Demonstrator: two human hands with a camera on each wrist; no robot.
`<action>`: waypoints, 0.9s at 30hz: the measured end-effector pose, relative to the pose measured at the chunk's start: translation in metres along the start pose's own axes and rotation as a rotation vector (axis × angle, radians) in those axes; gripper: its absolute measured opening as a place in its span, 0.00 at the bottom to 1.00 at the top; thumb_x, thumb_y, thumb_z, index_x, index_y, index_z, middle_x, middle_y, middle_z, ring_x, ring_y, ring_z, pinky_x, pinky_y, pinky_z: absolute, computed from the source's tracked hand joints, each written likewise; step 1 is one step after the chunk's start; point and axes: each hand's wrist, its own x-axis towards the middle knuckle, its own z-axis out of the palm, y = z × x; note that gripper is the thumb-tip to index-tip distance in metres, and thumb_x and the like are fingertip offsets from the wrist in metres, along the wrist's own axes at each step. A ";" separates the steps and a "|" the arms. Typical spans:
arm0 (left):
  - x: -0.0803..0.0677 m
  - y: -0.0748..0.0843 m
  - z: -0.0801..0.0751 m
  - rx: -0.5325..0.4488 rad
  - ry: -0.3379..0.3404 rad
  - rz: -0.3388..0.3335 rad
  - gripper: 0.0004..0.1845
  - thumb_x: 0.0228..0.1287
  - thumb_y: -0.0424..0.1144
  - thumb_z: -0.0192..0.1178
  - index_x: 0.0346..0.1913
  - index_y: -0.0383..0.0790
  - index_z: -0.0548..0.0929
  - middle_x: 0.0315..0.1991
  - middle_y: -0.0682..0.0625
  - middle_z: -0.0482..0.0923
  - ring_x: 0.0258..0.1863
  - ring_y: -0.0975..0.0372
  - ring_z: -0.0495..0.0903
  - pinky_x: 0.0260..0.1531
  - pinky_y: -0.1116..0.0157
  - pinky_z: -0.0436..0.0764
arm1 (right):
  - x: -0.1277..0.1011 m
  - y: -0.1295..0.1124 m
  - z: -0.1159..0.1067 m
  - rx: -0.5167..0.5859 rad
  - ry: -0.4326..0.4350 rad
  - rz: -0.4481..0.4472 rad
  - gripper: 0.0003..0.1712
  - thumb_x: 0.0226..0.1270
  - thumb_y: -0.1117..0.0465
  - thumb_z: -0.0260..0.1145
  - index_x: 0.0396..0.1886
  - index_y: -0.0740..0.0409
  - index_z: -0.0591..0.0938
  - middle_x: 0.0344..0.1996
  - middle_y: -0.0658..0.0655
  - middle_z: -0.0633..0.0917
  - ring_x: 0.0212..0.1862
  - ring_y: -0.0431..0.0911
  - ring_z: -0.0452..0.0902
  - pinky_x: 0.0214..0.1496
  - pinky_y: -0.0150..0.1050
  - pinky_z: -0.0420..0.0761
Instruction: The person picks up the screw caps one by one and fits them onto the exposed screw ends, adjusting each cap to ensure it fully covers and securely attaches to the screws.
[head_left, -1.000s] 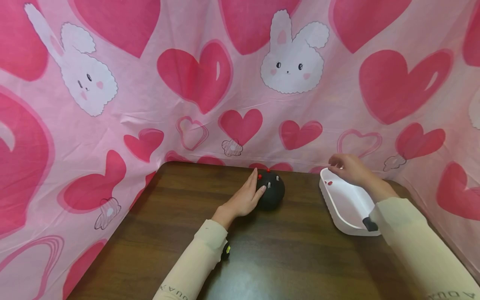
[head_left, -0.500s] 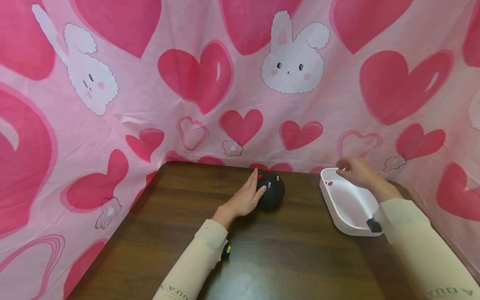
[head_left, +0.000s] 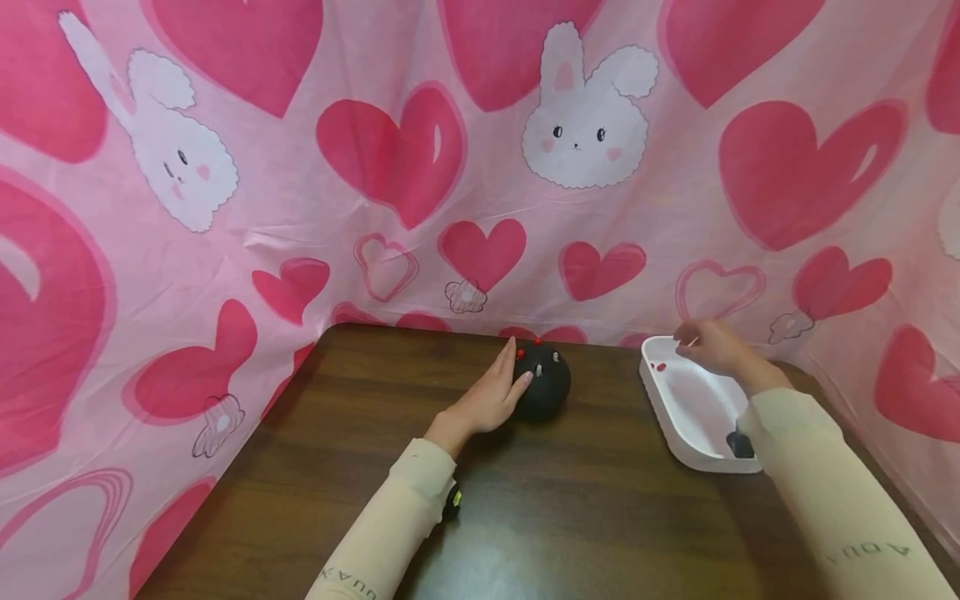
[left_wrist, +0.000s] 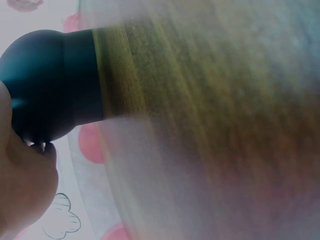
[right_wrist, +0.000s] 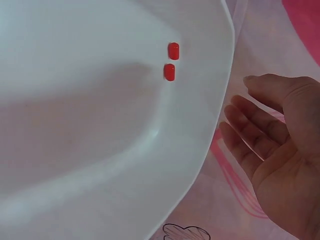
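A black rounded object (head_left: 543, 385) studded with small red and white pegs sits at the back of the brown table (head_left: 585, 517). My left hand (head_left: 495, 393) rests against its left side with straight fingers and the thumb touching it. The left wrist view shows the same black object (left_wrist: 47, 90) beside my palm (left_wrist: 20, 190). A white tray (head_left: 693, 417) lies to the right with two small red pieces (right_wrist: 171, 61) near its far corner, the same red pieces (head_left: 659, 367) showing in the head view. My right hand (head_left: 708, 344) hovers over the tray's far edge; that right hand (right_wrist: 272, 140) is empty with relaxed fingers.
A pink cloth (head_left: 450, 167) printed with hearts and bunnies hangs close behind and on both sides of the table. Bare wood lies between the black object and the tray, and toward the front edge.
My right hand has drifted a little right and back, from above the tray's inside to its far edge. The left hand and the black object have stayed still.
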 end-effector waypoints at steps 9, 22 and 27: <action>-0.001 -0.002 -0.001 -0.009 0.005 -0.007 0.43 0.82 0.59 0.39 0.83 0.39 0.36 0.84 0.46 0.36 0.82 0.56 0.44 0.78 0.55 0.51 | 0.011 0.011 0.012 0.006 -0.079 0.048 0.13 0.62 0.72 0.67 0.44 0.77 0.83 0.37 0.69 0.86 0.43 0.64 0.82 0.50 0.63 0.80; 0.000 0.001 -0.004 -0.001 -0.014 -0.019 0.43 0.81 0.60 0.40 0.83 0.40 0.35 0.84 0.47 0.35 0.82 0.58 0.42 0.78 0.57 0.50 | 0.015 0.015 0.021 0.030 -0.129 0.065 0.13 0.62 0.73 0.68 0.44 0.80 0.82 0.39 0.74 0.86 0.45 0.69 0.81 0.54 0.66 0.78; 0.000 0.000 -0.002 0.000 -0.020 -0.018 0.44 0.81 0.61 0.39 0.83 0.40 0.34 0.84 0.46 0.35 0.82 0.58 0.42 0.78 0.56 0.50 | 0.018 0.018 0.027 0.013 -0.155 0.085 0.12 0.63 0.72 0.68 0.45 0.77 0.84 0.39 0.71 0.87 0.46 0.68 0.82 0.54 0.66 0.79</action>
